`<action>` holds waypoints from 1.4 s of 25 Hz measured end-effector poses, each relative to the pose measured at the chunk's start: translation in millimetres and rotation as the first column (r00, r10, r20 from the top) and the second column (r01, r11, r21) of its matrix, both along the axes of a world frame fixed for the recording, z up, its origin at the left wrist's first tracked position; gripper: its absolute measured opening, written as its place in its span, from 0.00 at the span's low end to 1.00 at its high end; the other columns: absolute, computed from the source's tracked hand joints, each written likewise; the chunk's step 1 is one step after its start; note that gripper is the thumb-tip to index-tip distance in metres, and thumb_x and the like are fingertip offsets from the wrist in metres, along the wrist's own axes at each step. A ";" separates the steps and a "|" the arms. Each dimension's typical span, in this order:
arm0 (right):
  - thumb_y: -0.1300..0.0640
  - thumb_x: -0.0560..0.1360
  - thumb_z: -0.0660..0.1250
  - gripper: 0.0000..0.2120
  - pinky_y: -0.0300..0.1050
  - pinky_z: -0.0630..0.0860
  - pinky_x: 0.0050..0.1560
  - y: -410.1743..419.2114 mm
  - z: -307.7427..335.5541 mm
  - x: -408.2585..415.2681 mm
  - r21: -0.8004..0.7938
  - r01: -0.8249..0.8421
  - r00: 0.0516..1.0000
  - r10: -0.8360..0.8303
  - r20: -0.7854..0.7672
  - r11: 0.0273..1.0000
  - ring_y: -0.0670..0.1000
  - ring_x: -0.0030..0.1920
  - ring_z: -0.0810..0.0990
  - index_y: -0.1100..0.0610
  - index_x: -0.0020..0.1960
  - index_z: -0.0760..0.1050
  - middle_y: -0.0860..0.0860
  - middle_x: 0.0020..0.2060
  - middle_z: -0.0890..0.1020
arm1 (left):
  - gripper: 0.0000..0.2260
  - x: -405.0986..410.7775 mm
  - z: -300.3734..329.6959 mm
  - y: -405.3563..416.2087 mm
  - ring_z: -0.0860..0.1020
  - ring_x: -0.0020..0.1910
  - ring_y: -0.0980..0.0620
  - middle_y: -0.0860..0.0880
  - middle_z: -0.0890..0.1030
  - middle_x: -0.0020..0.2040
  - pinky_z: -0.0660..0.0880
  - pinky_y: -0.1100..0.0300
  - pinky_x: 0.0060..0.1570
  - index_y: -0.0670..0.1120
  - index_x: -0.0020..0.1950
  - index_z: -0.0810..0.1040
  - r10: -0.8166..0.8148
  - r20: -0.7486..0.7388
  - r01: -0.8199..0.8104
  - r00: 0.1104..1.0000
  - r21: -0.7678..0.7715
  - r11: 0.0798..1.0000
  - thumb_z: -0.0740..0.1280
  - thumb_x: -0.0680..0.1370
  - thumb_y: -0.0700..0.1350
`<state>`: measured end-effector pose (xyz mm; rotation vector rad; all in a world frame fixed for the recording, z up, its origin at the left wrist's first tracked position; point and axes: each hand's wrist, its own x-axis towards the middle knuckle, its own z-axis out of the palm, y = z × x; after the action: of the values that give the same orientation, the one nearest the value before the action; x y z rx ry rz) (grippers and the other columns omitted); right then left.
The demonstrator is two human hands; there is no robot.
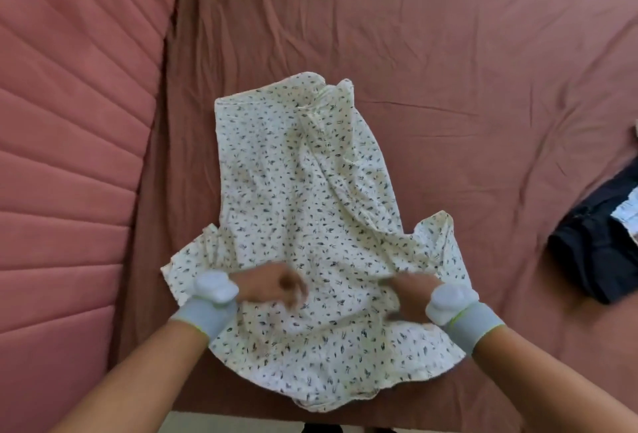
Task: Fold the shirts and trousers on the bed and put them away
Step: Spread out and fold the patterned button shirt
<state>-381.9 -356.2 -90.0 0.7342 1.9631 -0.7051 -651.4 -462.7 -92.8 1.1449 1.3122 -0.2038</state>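
At centre frame, I see the floral shirt [303, 198] spread on the reddish-brown bed sheet [448, 35], its collar end toward the top of the picture and its hem bunched near the lower edge. My left hand [272, 286] rests on the cloth at lower centre-left with its fingers curled, but motion blur stops me telling whether it pinches fabric or merely presses it. My right hand [411, 298] sits at lower centre-right, fingers tucked into a ridge of cloth; it looks to be gripping, though I cannot tell for sure. Both wrists wear grey bands with white pods.

The risks, as I judge them: the cloth is rumpled, with a long crease running from the collar down the right side, so any fold made now would likely lock in wrinkles and come out lopsided. The hem hangs at the bed's lower edge and could slide off if I drag it toward me. A dark garment [593, 246] lies at the right edge, well apart. The quilted pink cover [69, 122] fills the left.
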 end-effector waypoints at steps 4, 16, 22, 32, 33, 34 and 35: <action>0.60 0.76 0.64 0.16 0.52 0.78 0.44 41.3 -7.1 5.8 0.292 0.282 0.923 -0.175 -0.344 0.914 0.57 0.56 0.76 0.57 0.63 0.68 0.52 0.70 0.61 | 0.27 -1.0 -17.0 115.8 0.75 0.59 0.49 0.47 0.74 0.65 0.76 0.50 0.62 0.49 0.71 0.68 0.707 -0.037 -0.663 0.706 0.315 0.679 0.70 0.76 0.56; 0.69 0.61 0.70 0.13 0.58 0.73 0.53 80.7 -53.1 43.8 0.488 0.184 0.834 0.127 -0.537 0.853 0.53 0.38 0.76 0.54 0.40 0.76 0.47 0.30 0.76 | 0.07 28.1 -71.2 259.9 0.73 0.42 0.47 0.43 0.77 0.43 0.74 0.50 0.43 0.40 0.51 0.75 0.981 -0.050 -0.862 0.187 0.470 0.188 0.67 0.78 0.43; 0.60 0.68 0.73 0.13 0.56 0.66 0.52 113.3 -51.5 95.6 0.508 0.252 0.818 0.099 -0.567 0.823 0.54 0.40 0.79 0.55 0.48 0.73 0.47 0.34 0.79 | 0.04 73.6 -28.0 342.7 0.76 0.38 0.52 0.55 0.75 0.36 0.79 0.56 0.45 0.53 0.44 0.76 0.867 0.234 -0.686 0.440 0.711 0.157 0.68 0.75 0.43; 0.64 0.73 0.68 0.15 0.60 0.51 0.75 122.2 -50.8 123.3 0.204 0.210 0.698 -0.001 -0.716 0.956 0.47 0.50 0.81 0.53 0.55 0.68 0.44 0.47 0.80 | 0.30 110.1 -73.5 289.4 0.57 0.77 0.47 0.47 0.60 0.78 0.59 0.43 0.72 0.53 0.78 0.57 0.355 -0.068 -0.228 0.932 0.651 0.724 0.66 0.79 0.54; 0.63 0.74 0.67 0.16 0.58 0.53 0.75 121.2 -51.6 118.7 0.177 0.162 0.725 0.004 -0.689 0.971 0.46 0.52 0.80 0.53 0.58 0.67 0.44 0.50 0.81 | 0.32 108.8 -80.0 275.5 0.52 0.79 0.47 0.48 0.57 0.79 0.55 0.39 0.73 0.54 0.80 0.54 0.276 -0.197 -0.085 0.941 0.653 0.753 0.64 0.79 0.56; 0.62 0.74 0.67 0.18 0.53 0.57 0.73 120.6 -53.6 115.5 0.190 0.131 0.758 0.025 -0.651 0.973 0.47 0.51 0.80 0.51 0.60 0.65 0.44 0.52 0.81 | 0.34 107.4 -86.2 261.1 0.47 0.80 0.48 0.49 0.53 0.80 0.51 0.37 0.73 0.54 0.80 0.50 0.208 -0.303 0.037 0.930 0.641 0.767 0.63 0.79 0.59; 0.62 0.75 0.66 0.20 0.48 0.61 0.66 122.2 -54.2 114.2 0.256 0.111 0.796 0.069 -0.602 0.960 0.47 0.48 0.81 0.50 0.61 0.63 0.43 0.50 0.82 | 0.35 104.6 -92.6 248.0 0.44 0.80 0.49 0.50 0.50 0.81 0.48 0.37 0.74 0.55 0.81 0.47 0.171 -0.375 0.114 0.911 0.627 0.771 0.61 0.79 0.61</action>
<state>-267.6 -234.0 -144.3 0.7563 2.6956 -0.7450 -546.8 -214.7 -185.4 1.7245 1.8603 0.0451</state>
